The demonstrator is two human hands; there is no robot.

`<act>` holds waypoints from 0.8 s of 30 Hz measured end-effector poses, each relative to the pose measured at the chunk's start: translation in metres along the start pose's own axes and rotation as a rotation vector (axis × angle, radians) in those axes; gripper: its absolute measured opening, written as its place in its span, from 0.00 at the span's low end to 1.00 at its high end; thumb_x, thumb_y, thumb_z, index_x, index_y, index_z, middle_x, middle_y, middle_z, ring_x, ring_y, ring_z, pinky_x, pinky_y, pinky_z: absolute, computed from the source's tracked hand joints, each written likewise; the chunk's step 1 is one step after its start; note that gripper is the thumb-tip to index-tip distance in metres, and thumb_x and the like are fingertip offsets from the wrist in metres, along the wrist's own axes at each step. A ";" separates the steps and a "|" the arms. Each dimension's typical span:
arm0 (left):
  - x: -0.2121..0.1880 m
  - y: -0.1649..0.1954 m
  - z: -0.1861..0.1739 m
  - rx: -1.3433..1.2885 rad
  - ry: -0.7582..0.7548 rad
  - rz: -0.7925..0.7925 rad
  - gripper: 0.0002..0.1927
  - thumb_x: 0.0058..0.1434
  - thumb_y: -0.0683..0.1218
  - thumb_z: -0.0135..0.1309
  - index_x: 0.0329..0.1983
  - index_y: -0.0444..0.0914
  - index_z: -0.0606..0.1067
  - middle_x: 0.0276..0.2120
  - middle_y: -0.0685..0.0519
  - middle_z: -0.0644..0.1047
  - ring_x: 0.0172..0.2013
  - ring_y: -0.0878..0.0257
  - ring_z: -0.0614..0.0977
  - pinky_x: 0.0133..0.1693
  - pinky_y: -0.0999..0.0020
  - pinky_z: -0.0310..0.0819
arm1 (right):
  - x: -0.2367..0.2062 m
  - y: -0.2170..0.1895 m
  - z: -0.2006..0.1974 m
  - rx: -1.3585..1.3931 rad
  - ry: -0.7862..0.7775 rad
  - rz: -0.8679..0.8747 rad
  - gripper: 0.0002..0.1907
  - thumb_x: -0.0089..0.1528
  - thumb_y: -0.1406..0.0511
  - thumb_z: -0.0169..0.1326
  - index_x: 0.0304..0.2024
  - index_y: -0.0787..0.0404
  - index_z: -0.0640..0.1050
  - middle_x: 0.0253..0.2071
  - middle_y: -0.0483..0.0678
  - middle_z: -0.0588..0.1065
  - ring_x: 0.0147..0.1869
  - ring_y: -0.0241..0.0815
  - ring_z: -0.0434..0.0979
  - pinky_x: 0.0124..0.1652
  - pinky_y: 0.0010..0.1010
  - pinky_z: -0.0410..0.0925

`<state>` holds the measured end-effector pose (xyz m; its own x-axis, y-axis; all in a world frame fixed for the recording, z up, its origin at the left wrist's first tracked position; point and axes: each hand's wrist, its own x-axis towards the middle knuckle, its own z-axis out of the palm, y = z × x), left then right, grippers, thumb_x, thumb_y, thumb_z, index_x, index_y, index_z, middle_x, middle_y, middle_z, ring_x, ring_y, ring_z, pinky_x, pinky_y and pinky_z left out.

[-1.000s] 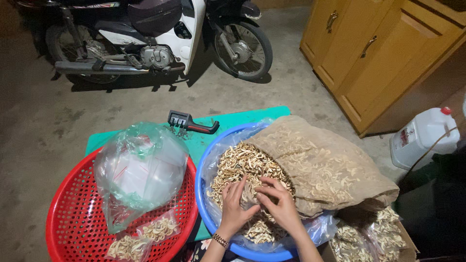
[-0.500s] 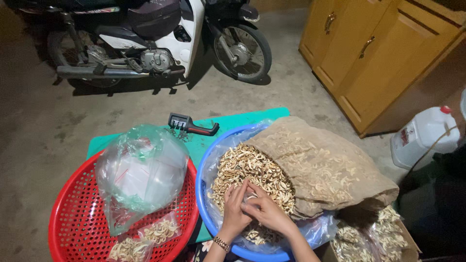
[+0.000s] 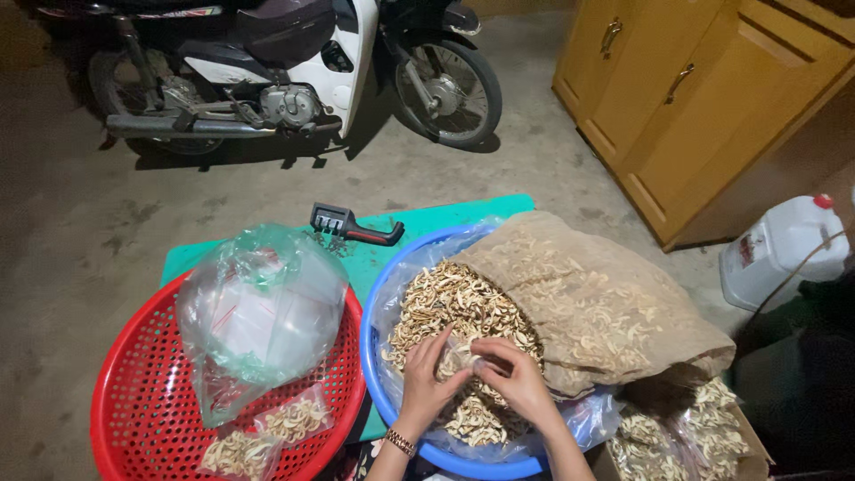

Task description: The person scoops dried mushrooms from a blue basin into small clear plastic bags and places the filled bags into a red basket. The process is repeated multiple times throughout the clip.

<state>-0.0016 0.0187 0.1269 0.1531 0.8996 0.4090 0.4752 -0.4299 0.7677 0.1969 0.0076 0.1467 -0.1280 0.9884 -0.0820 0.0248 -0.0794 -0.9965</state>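
A blue basin (image 3: 372,356) lined with clear plastic holds a heap of pale dried slices (image 3: 450,307). Both my hands rest in that heap, fingertips meeting. My left hand (image 3: 426,379) wears a wristband and has its fingers spread on the slices. My right hand (image 3: 515,379) is curled, pinching a small clear bag or some slices; which one I cannot tell. A brown sack (image 3: 592,307) full of the same slices lies tipped into the basin from the right.
A red perforated basket (image 3: 134,419) on the left holds an inflated clear plastic bag (image 3: 258,316) and small filled packets (image 3: 294,419). A black handheld tool (image 3: 352,227) lies on the green mat (image 3: 445,214). A motorbike (image 3: 285,71), wooden cabinet (image 3: 704,98) and white jug (image 3: 779,249) stand around.
My hands have drawn closer together in the slices, the right hand shifting left and down to meet the left. The view has tilted slightly.
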 end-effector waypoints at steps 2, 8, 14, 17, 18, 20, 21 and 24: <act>0.002 0.002 -0.002 -0.055 -0.016 -0.015 0.39 0.51 0.49 0.69 0.67 0.40 0.70 0.51 0.47 0.77 0.51 0.51 0.78 0.55 0.57 0.69 | 0.003 -0.003 -0.001 -0.269 -0.020 -0.093 0.19 0.56 0.66 0.62 0.50 0.62 0.82 0.59 0.50 0.74 0.62 0.45 0.76 0.58 0.35 0.69; 0.002 0.007 -0.005 -0.273 -0.056 -0.075 0.34 0.54 0.42 0.64 0.67 0.39 0.73 0.50 0.47 0.79 0.50 0.55 0.82 0.52 0.63 0.75 | 0.007 0.004 0.003 -0.357 -0.088 -0.146 0.16 0.57 0.66 0.62 0.48 0.63 0.83 0.60 0.50 0.75 0.62 0.46 0.77 0.58 0.35 0.69; 0.007 0.007 -0.007 -0.341 -0.155 -0.140 0.35 0.54 0.45 0.65 0.67 0.41 0.73 0.58 0.48 0.81 0.56 0.58 0.84 0.58 0.65 0.76 | 0.012 0.015 0.003 -0.284 -0.213 -0.131 0.13 0.61 0.65 0.60 0.47 0.62 0.85 0.51 0.50 0.77 0.54 0.43 0.77 0.53 0.33 0.70; 0.011 0.007 -0.015 -0.315 -0.164 -0.219 0.41 0.52 0.49 0.69 0.70 0.43 0.68 0.60 0.49 0.77 0.58 0.58 0.79 0.59 0.64 0.73 | 0.018 0.014 -0.005 -0.207 -0.086 -0.098 0.11 0.61 0.65 0.59 0.43 0.63 0.87 0.45 0.48 0.79 0.50 0.41 0.78 0.49 0.31 0.71; 0.014 0.006 -0.019 -0.282 -0.109 -0.148 0.43 0.50 0.49 0.70 0.70 0.42 0.67 0.61 0.47 0.75 0.60 0.56 0.77 0.60 0.62 0.71 | 0.018 0.013 -0.011 -0.176 -0.022 -0.078 0.11 0.62 0.65 0.59 0.41 0.63 0.87 0.45 0.47 0.79 0.49 0.40 0.78 0.47 0.30 0.72; 0.016 0.003 -0.028 -0.214 -0.002 -0.007 0.48 0.47 0.50 0.72 0.70 0.40 0.65 0.64 0.44 0.71 0.62 0.54 0.73 0.61 0.58 0.68 | 0.018 0.008 -0.026 -0.034 0.035 -0.129 0.11 0.62 0.66 0.58 0.43 0.66 0.87 0.45 0.48 0.79 0.50 0.40 0.77 0.50 0.29 0.70; 0.017 0.003 -0.029 -0.236 0.037 -0.049 0.47 0.48 0.49 0.72 0.71 0.39 0.64 0.64 0.44 0.71 0.63 0.55 0.73 0.62 0.58 0.68 | 0.018 0.006 -0.031 0.038 0.065 -0.156 0.12 0.63 0.67 0.58 0.44 0.67 0.86 0.45 0.49 0.78 0.50 0.41 0.77 0.51 0.29 0.68; 0.014 0.004 -0.028 -0.517 0.114 -0.262 0.44 0.52 0.48 0.68 0.71 0.41 0.61 0.64 0.47 0.71 0.63 0.58 0.74 0.62 0.60 0.69 | 0.014 0.005 -0.031 0.091 0.213 -0.169 0.11 0.63 0.69 0.57 0.43 0.71 0.85 0.46 0.49 0.77 0.53 0.40 0.75 0.53 0.28 0.66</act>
<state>-0.0214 0.0278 0.1494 -0.0196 0.9792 0.2018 -0.0041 -0.2019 0.9794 0.2257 0.0249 0.1410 0.0885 0.9928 0.0810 -0.0692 0.0872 -0.9938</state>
